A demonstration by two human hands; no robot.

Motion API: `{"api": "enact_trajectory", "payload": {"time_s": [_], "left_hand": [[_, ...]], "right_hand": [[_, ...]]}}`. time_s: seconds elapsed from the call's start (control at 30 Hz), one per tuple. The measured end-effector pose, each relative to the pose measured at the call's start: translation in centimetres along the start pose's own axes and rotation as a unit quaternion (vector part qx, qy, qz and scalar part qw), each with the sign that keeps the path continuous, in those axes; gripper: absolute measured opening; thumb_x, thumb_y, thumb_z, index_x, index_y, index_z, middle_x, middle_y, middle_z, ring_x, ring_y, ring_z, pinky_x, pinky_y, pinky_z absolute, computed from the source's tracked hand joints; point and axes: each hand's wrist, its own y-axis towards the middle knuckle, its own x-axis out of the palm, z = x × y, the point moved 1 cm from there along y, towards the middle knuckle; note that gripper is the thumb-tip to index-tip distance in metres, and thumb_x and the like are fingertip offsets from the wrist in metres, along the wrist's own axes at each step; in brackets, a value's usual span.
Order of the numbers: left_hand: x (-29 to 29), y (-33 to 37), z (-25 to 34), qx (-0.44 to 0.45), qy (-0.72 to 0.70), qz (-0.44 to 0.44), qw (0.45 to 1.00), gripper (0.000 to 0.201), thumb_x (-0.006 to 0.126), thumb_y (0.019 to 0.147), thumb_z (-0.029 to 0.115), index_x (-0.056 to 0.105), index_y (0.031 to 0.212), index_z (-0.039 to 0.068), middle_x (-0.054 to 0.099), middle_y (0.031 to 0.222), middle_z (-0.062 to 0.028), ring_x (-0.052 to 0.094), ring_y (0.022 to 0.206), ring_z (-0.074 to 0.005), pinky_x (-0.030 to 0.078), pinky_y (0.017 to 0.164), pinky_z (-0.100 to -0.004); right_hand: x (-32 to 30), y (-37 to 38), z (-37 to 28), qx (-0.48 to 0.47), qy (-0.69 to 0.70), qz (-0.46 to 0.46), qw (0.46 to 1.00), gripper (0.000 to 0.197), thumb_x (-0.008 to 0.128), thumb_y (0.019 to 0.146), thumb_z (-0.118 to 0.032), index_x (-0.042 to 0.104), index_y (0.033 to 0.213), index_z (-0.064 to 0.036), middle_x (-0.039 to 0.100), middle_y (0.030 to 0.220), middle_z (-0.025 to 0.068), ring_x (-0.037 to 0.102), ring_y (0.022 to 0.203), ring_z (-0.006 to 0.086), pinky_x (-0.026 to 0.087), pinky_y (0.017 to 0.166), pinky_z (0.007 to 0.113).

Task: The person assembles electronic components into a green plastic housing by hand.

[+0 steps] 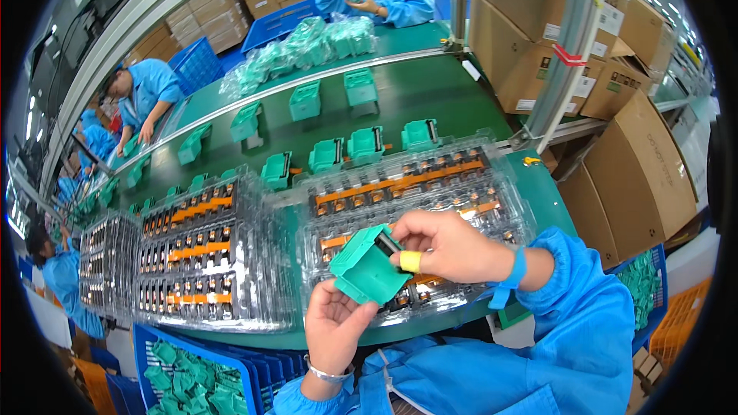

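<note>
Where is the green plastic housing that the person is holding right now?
In the head view the green plastic housing sits low and centre, held between the left hand and right hand, just above the near clear tray of small parts.

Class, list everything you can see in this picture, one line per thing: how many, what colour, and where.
green housing: one, held in both hands
clear trays: several, holding orange and black parts, on bench
green housings on belt: about a dozen, in rows
cardboard boxes: many, brown, right
blue crate: one, green parts inside, lower left
co-workers: several, blue coats, along belt
left hand: under housing
right hand: yellow finger cot, at housing top
</note>
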Motion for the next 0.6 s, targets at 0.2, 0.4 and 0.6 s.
{"api": "enact_trajectory", "payload": {"time_s": [0.2, 0.4, 0.6], "left_hand": [[-2.8, -1.6, 1.7, 0.132, 0.109, 0.021, 0.985, 0.05, 0.064, 0.077, 0.003, 0.038, 0.12, 0.0, 0.049, 0.119, -0.0187, 0.05, 0.112, -0.03, 0.047, 0.09, -0.042], [-7.2, -7.2, 4.2, 0.179, 0.221, 0.138, 0.949, 0.024, 0.052, 0.083, -0.008, 0.049, 0.106, -0.001, 0.057, 0.106, -0.0173, 0.057, 0.098, -0.0234, 0.047, 0.087, -0.0364], [-12.0, -12.5, 6.6, 0.2, 0.326, 0.342, 0.858, 0.017, 0.052, 0.085, -0.003, 0.051, 0.102, -0.003, 0.058, 0.096, -0.0129, 0.058, 0.087, -0.0209, 0.051, 0.081, -0.0342]], "right_hand": [[-14.7, 3.3, -0.9, -0.065, -0.043, 0.313, 0.947, 0.015, 0.062, 0.079, -0.007, 0.054, 0.089, 0.0008, 0.059, 0.076, 0.0048, 0.056, 0.066, 0.0105, 0.049, 0.052, 0.024], [-24.6, 8.9, 8.5, 0.152, -0.099, 0.376, 0.909, 0.016, 0.064, 0.077, -0.007, 0.056, 0.083, 0.0051, 0.055, 0.074, 0.0121, 0.055, 0.056, 0.0224, 0.051, 0.044, 0.034], [-25.5, 12.2, 12.9, 0.292, -0.103, 0.288, 0.906, 0.015, 0.066, 0.076, -0.008, 0.057, 0.079, 0.0036, 0.052, 0.067, 0.0113, 0.054, 0.055, 0.0232, 0.052, 0.047, 0.037]]}}
